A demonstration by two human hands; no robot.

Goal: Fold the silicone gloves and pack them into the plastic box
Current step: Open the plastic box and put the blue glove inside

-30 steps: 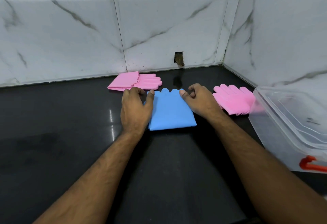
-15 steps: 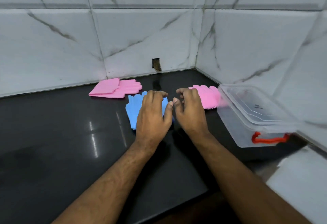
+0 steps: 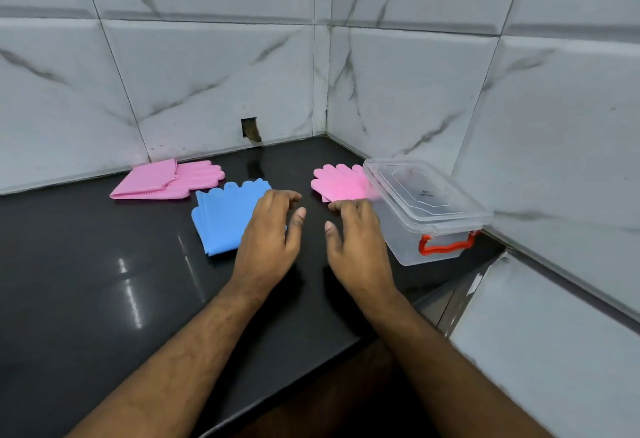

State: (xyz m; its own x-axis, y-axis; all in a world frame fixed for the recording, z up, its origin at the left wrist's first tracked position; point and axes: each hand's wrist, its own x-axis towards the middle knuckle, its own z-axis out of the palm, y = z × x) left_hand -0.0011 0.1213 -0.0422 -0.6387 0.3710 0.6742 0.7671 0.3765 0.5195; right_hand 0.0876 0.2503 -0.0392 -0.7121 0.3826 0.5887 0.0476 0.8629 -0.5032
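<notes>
A folded blue silicone glove (image 3: 225, 217) lies flat on the black counter (image 3: 86, 299). My left hand (image 3: 270, 233) hovers over the blue glove's right edge with relaxed fingers, holding nothing. My right hand (image 3: 356, 243) is beside it, to the right, fingers loosely bent, empty, its fingertips near a pink glove (image 3: 341, 183) that lies against the box. A second pink glove (image 3: 166, 179), folded, lies near the back wall at the left. The clear plastic box (image 3: 429, 216) with its lid on and a red handle stands at the right.
White marble-tiled walls meet in a corner behind the gloves, with a small hole (image 3: 250, 128) in the back wall. The counter's front edge (image 3: 311, 368) runs diagonally below my forearms. A tiled ledge (image 3: 536, 351) sits lower right.
Both hands have let go of the blue glove and moved right, apart from each other. The camera has turned right, so the box is more in view.
</notes>
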